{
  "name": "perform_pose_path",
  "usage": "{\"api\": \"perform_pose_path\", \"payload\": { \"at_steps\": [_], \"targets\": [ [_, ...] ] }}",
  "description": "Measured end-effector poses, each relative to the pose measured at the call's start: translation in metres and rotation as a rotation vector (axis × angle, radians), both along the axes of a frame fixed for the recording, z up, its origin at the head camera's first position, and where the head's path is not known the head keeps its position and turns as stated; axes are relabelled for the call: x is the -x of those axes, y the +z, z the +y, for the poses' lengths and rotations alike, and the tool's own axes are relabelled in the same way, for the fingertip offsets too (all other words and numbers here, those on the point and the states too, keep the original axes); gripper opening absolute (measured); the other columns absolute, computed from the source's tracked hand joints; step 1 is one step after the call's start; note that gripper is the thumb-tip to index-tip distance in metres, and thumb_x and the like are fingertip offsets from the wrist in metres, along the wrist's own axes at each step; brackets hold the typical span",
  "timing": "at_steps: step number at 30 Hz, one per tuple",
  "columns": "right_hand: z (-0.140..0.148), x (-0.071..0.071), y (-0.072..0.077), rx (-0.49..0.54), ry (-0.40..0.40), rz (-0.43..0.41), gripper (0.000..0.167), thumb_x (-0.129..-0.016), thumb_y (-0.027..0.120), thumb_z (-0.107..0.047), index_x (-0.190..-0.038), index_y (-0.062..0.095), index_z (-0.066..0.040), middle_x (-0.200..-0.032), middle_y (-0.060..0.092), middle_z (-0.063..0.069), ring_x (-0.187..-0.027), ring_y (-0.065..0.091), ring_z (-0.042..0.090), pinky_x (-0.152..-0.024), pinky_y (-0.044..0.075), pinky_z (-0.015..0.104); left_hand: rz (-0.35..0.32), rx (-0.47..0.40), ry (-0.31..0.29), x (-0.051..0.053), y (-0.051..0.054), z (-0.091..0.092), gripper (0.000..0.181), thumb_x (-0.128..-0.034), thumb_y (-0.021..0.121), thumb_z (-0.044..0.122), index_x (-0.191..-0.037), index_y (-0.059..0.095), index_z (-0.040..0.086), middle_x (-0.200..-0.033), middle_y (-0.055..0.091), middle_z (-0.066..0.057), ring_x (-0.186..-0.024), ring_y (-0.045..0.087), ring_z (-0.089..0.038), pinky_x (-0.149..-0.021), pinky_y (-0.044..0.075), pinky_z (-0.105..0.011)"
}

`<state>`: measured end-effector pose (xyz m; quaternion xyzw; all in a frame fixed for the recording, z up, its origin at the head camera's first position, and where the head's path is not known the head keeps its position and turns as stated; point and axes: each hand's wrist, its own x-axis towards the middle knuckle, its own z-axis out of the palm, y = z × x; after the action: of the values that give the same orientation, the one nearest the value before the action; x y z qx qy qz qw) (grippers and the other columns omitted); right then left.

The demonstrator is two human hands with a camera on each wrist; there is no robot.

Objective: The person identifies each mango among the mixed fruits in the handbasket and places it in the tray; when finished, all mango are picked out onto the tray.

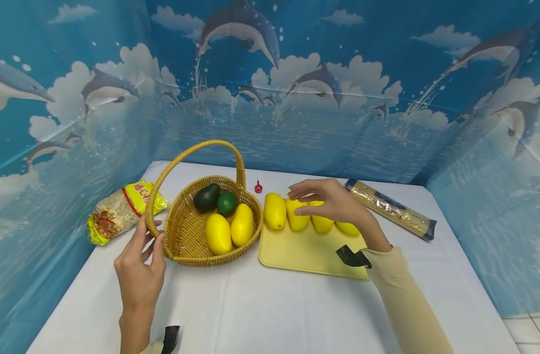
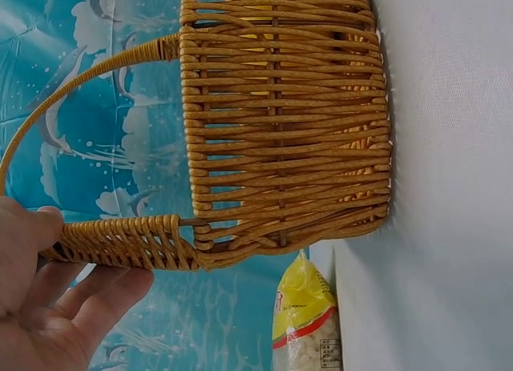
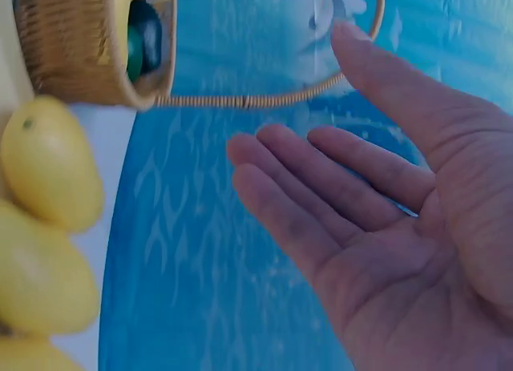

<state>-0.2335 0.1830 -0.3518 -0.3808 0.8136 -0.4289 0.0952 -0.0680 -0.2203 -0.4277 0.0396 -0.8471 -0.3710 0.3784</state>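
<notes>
The left hand (image 1: 141,270) pinches the lower left end of the handle of a wicker basket (image 1: 181,246); in the left wrist view the thumb and fingers (image 2: 104,299) lie on either side of the wrapped handle (image 2: 120,241). Inside the basket are two yellow mangoes (image 1: 218,234), a dark avocado (image 1: 207,197) and a green fruit (image 1: 226,203). Above several mangoes (image 1: 275,211) at the back of a yellow tray (image 1: 296,253) hovers the right hand (image 1: 333,201), fingers apart and holding nothing. The right wrist view shows its empty palm (image 3: 393,267) beside the mangoes (image 3: 52,163).
A yellow food bag (image 1: 119,211) lies left of the basket. Behind the tray's left end is a small red item (image 1: 258,187). A long gold packet (image 1: 391,209) lies at the right. Dolphin-print curtains (image 1: 296,123) surround the white table (image 1: 243,309).
</notes>
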Motion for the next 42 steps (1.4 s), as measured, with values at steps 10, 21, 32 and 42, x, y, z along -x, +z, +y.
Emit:
{"api": "perform_pose_path", "payload": {
  "at_steps": [10,21,32,42],
  "targets": [
    [-0.075,0.015,0.006,0.026,0.312,-0.095,0.062,-0.090,0.086,-0.001,-0.147,0.062,0.006,-0.146,0.066,0.019,-0.138,0.063,0.032,-0.117,0.053,0.049,0.038,-0.002,-0.019,0.001,-0.002,0.000,0.068,-0.0937,0.077,-0.010,-0.156,0.057,0.006,-0.127,0.075,-0.020,-0.114,0.075,-0.041,-0.088,0.050,-0.005],
    [-0.147,0.032,-0.012,0.072,0.482,-0.230,0.065,-0.091,0.082,0.008,-0.150,0.055,0.012,-0.150,0.062,0.025,-0.142,0.060,0.031,-0.120,0.050,0.045,0.040,-0.005,-0.021,0.001,-0.002,-0.002,0.066,-0.0949,0.076,-0.009,-0.156,0.058,0.007,-0.125,0.076,-0.020,-0.113,0.075,-0.040,-0.087,0.051,-0.007],
    [-0.203,0.055,-0.036,-0.098,0.498,-0.248,0.066,-0.091,0.085,0.001,-0.151,0.056,0.008,-0.152,0.060,0.024,-0.143,0.058,0.032,-0.122,0.048,0.041,0.079,-0.002,-0.036,0.004,-0.003,0.000,0.065,-0.0928,0.076,-0.013,-0.154,0.059,0.003,-0.124,0.076,-0.022,-0.111,0.075,-0.044,-0.086,0.050,-0.005],
    [-0.220,0.064,-0.060,-0.173,0.482,-0.297,0.069,-0.092,0.085,-0.001,-0.153,0.053,0.008,-0.155,0.057,0.024,-0.146,0.055,0.033,-0.122,0.048,0.037,0.091,-0.026,-0.041,0.003,-0.001,0.002,0.068,-0.0919,0.077,-0.013,-0.155,0.058,0.005,-0.124,0.077,-0.020,-0.110,0.076,-0.045,-0.085,0.050,-0.004]
  ]
}}
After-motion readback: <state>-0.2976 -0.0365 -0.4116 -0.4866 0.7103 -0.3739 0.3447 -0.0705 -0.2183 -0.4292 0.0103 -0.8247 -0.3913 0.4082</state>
